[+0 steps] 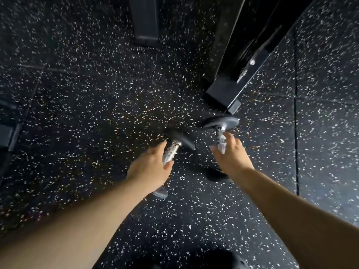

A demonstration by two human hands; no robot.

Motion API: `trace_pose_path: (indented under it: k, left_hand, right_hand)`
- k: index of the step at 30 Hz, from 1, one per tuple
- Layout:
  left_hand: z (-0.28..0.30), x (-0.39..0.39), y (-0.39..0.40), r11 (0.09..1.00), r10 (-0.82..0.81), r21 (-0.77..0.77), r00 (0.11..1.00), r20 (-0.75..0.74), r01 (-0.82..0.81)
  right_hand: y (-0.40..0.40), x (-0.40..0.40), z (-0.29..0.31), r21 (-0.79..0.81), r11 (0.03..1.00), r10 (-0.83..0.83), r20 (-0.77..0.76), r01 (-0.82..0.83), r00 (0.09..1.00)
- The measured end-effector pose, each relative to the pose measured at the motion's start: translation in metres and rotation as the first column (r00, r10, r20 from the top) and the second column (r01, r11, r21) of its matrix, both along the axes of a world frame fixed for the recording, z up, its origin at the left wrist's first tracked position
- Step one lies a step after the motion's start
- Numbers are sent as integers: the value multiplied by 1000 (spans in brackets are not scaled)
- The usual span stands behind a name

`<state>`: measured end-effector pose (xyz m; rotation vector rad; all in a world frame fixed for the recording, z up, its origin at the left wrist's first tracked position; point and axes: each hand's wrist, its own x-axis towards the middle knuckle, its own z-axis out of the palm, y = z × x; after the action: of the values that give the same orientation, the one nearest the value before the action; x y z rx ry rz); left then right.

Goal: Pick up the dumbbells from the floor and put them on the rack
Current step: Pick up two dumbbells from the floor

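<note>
Two small dumbbells with chrome handles and black end discs lie on the speckled black rubber floor. My left hand (150, 167) is spread over the left dumbbell (172, 150), with the thumb and fingers either side of its handle and not closed around it. My right hand (232, 154) hovers the same way over the right dumbbell (220, 125), fingers apart at the handle. The near disc of each dumbbell is mostly hidden under a hand. The black rack's foot (223, 90) stands just beyond the right dumbbell.
A black upright post (145, 20) stands at the top centre. Another dark piece of equipment (7, 133) sits at the left edge. Floor mat seams run down the right side. A dark shape at the bottom centre is too dim to identify.
</note>
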<state>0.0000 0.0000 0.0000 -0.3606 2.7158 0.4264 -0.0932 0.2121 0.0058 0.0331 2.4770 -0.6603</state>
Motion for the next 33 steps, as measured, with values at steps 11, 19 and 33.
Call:
trace_pose_path:
  k: [11, 19, 33]
  left_hand:
    - [-66, -9, 4, 986, 25, 158, 989, 144, -48]
    - [-62, -11, 1, 980, 35, 187, 986, 161, -65]
    - [123, 11, -22, 958, 167, 206, 971, 174, -201]
  right_hand:
    - [0, -17, -60, -62, 998, -14, 131, 22, 991]
    - [-1, -14, -63, -40, 997, -57, 182, 65, 982]
    - [-26, 29, 108, -113, 991, -47, 203, 71, 978]
